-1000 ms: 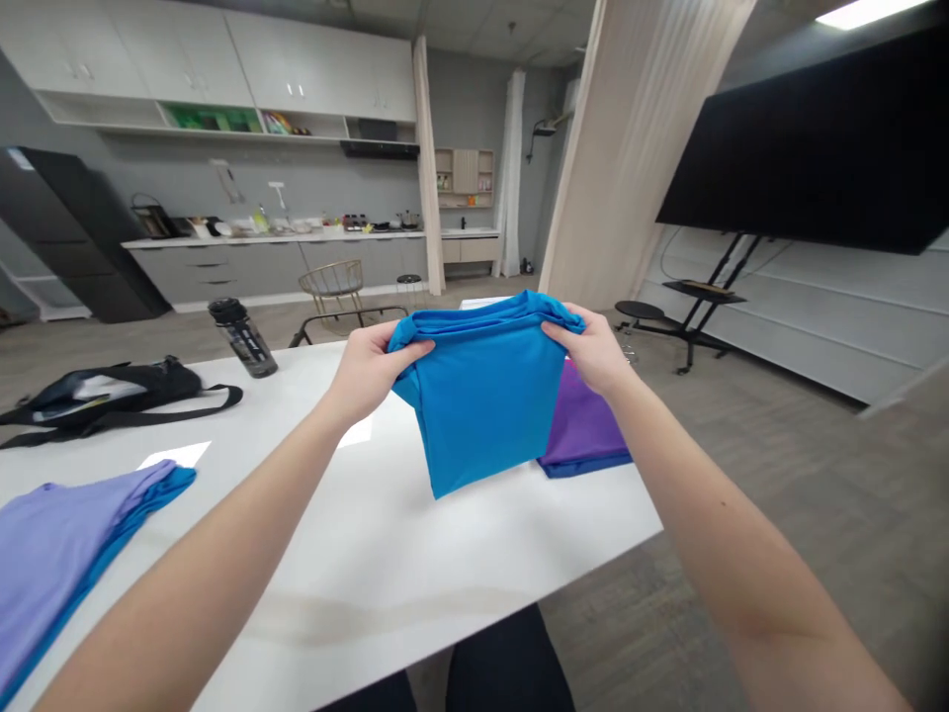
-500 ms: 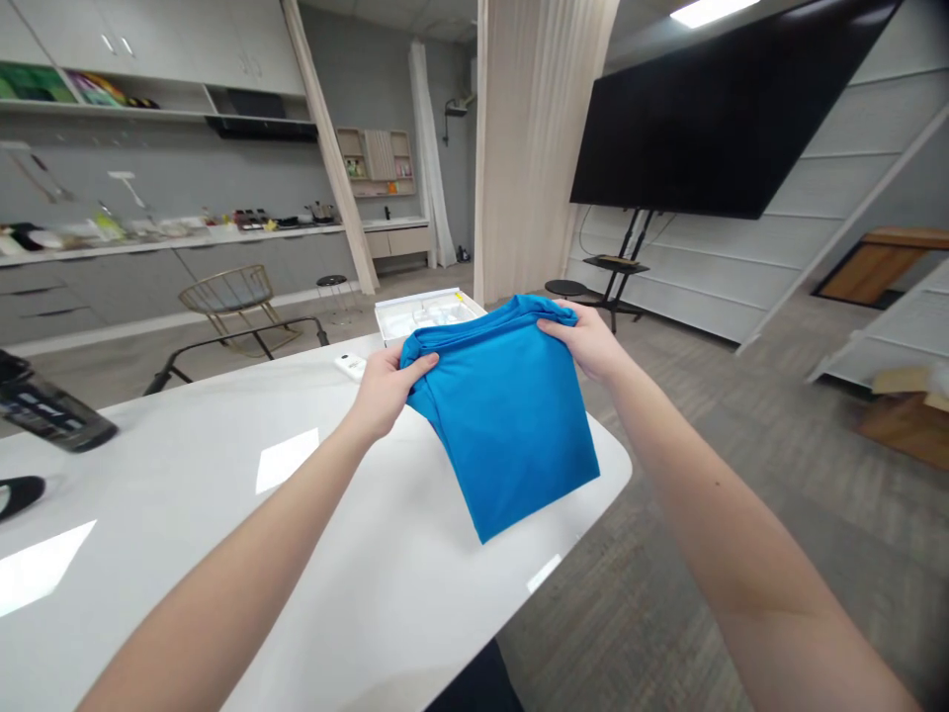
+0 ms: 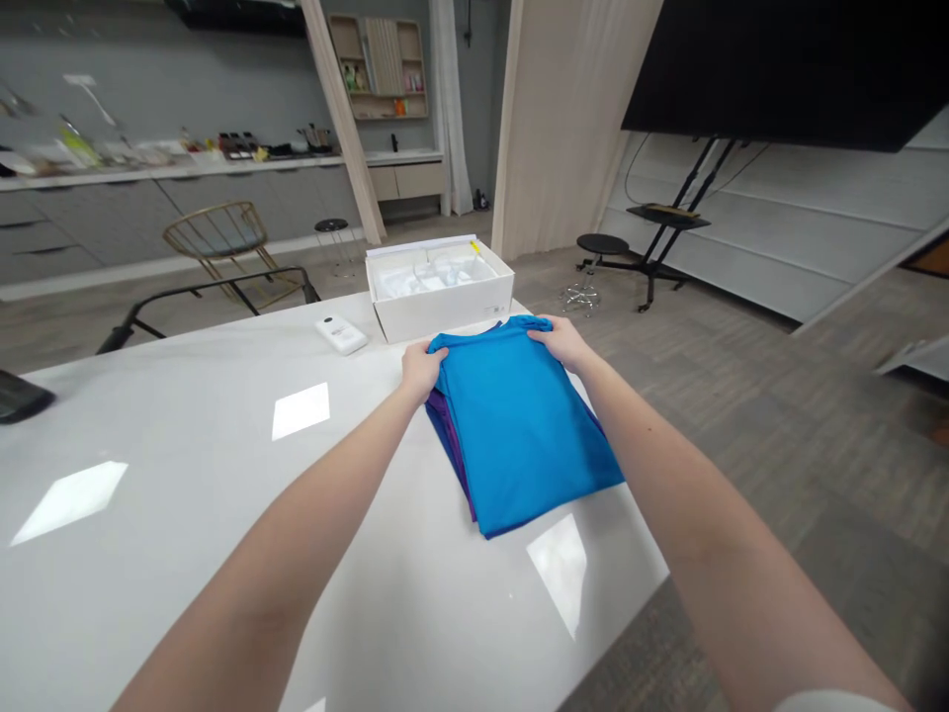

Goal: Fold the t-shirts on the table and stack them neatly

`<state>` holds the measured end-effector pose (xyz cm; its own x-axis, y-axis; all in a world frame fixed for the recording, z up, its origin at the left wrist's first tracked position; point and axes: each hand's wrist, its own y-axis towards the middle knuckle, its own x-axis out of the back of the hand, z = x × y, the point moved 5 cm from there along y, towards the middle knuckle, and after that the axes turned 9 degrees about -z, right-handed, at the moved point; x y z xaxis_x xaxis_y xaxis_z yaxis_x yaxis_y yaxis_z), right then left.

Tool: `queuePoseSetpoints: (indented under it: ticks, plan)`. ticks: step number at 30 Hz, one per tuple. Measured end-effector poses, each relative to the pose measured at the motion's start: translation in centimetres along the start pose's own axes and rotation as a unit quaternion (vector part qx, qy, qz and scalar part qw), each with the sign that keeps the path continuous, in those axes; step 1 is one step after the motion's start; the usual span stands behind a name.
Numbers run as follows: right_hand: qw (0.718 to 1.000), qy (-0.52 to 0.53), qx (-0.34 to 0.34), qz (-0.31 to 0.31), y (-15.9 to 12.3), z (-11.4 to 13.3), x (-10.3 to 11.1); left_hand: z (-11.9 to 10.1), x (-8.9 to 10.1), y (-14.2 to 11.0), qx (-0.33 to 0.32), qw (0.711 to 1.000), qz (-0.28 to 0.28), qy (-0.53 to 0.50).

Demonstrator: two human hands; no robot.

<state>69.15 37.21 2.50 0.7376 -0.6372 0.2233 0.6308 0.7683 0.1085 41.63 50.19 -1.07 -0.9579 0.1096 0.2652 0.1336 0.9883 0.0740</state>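
Observation:
A folded blue T-shirt (image 3: 526, 435) lies over darker folded clothes, purple and navy (image 3: 454, 450), whose edges show along its left side. My left hand (image 3: 422, 371) pinches the shirt's far left corner, thumb on top. At the far right corner my right hand (image 3: 561, 343) grips the bunched fabric, fingers partly tucked under. The shirt's near edge rests low and flat near the table's right side. Most of the clothing underneath is hidden by the blue shirt.
Just beyond the shirt stands a white box (image 3: 445, 311) holding clear plastic items. A white handheld device (image 3: 341, 334) lies left of it on the white table (image 3: 185, 475). A dark bottle (image 3: 22, 396) is at the left edge. A stool (image 3: 602, 245) stands past the table.
Both hands have lowered the blue shirt from above the table onto the purple and navy clothes, now visible beneath it. The view has tilted downward.

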Motion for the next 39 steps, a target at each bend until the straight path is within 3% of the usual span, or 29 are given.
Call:
queuePoseSetpoints:
  ticks: [5,9,15,19,22,24,28,31,35,39]
  plan:
    - [0.999,-0.048,0.021,-0.008,1.0,-0.9,-0.7,0.2,-0.1,0.4,-0.013,0.998,-0.022,0.050]
    - [0.983,-0.167,0.071,-0.021,1.1,-1.1,-1.5,-0.6,0.2,0.2,-0.039,0.991,-0.032,0.122]
    - [0.915,-0.382,0.097,-0.090,-0.9,1.2,-2.1,-1.7,1.7,-0.9,-0.043,0.973,-0.057,0.217]
    - [0.854,-0.470,0.171,-0.145,-4.7,4.6,-3.7,-4.1,3.5,-3.2,-0.166,0.943,-0.084,0.276]
    - [0.859,-0.446,0.241,-0.074,-8.5,7.0,-7.3,-5.4,5.2,-5.4,-0.269,0.914,-0.016,0.303]
    - [0.875,-0.407,0.261,0.000,-11.2,8.3,-10.5,-5.3,7.2,-6.7,-0.297,0.903,0.038,0.309]
    - [0.900,-0.334,0.245,0.133,-16.5,9.8,-17.7,-2.9,13.6,-8.7,-0.273,0.894,0.153,0.321]
    - [0.903,-0.286,0.243,0.209,-20.3,10.3,-23.5,-0.4,20.7,-10.3,-0.239,0.897,0.186,0.323]
    - [0.894,-0.246,0.251,0.278,-24.9,11.2,-31.8,2.1,32.3,-12.8,-0.210,0.911,0.129,0.331]
    - [0.880,-0.210,0.257,0.339,-29.9,14.0,-41.0,3.9,44.3,-15.8,-0.175,0.927,0.036,0.329]
